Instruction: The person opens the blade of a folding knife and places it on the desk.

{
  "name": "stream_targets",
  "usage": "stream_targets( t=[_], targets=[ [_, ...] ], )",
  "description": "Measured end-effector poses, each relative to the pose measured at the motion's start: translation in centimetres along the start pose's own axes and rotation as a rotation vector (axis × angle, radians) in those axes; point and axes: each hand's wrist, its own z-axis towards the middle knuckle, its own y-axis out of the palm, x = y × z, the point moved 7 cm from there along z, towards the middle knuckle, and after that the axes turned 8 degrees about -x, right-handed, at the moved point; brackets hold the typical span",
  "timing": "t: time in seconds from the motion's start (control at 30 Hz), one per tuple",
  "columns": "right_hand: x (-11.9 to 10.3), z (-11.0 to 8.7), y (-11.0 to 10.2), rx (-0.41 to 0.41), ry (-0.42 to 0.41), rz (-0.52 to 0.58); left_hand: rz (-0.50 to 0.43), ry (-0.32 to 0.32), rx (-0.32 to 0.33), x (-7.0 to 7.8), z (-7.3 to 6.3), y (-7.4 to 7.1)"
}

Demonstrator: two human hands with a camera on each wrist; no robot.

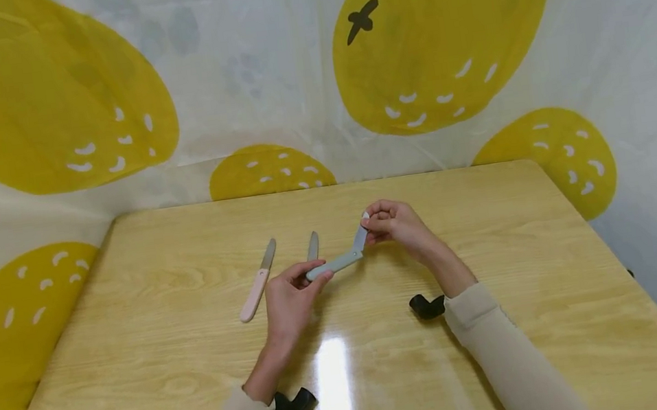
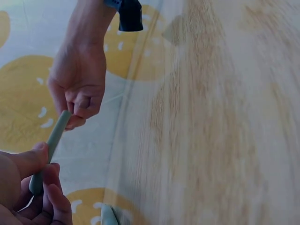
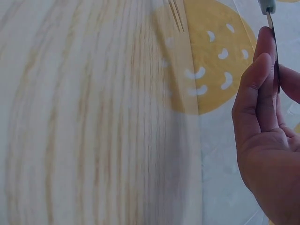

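Note:
Between my two hands, above the table, is a folding knife (image 1: 336, 264) with a pale green handle, its blade part-way out at an angle. My left hand (image 1: 291, 301) grips the handle between thumb and fingers. At the other end my right hand (image 1: 396, 227) pinches the blade (image 1: 360, 238) near its tip. The right wrist view shows the thin blade (image 3: 274, 47) lying between the fingers and thumb. On the table left of my hands lies a pink-handled knife (image 1: 258, 285) with its blade out. Another knife (image 1: 312, 245) lies behind my left hand, its handle mostly hidden.
The wooden table (image 1: 201, 374) reaches back to a white curtain (image 1: 261, 68) printed with yellow fruit. Black wrist mounts (image 1: 295, 405) stick out from both sleeves, low over the table.

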Motion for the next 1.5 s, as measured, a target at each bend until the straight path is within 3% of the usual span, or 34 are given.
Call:
stream_targets(
  t=[0.77, 0.93, 1.1, 1.5],
  targets=[
    [0.7, -1.1, -0.1, 0.038, 0.03, 0.0, -0.055, -0.004, 0.19, -0.3, -0.7, -0.8],
    [0.6, -1.1, -0.1, 0.026, 0.026, -0.004, -0.05, -0.002, 0.178, -0.3, -0.7, -0.9],
    [0.2, -0.8, -0.1, 0.029, 0.009, -0.006, 0.024, 0.009, 0.159, 0.2, -0.4, -1.0],
    [-0.4, -0.5, -0.2, 0.039, -0.012, 0.007, 0.196, 0.033, 0.033, 1.7, -0.8, 0.3]
  ],
)
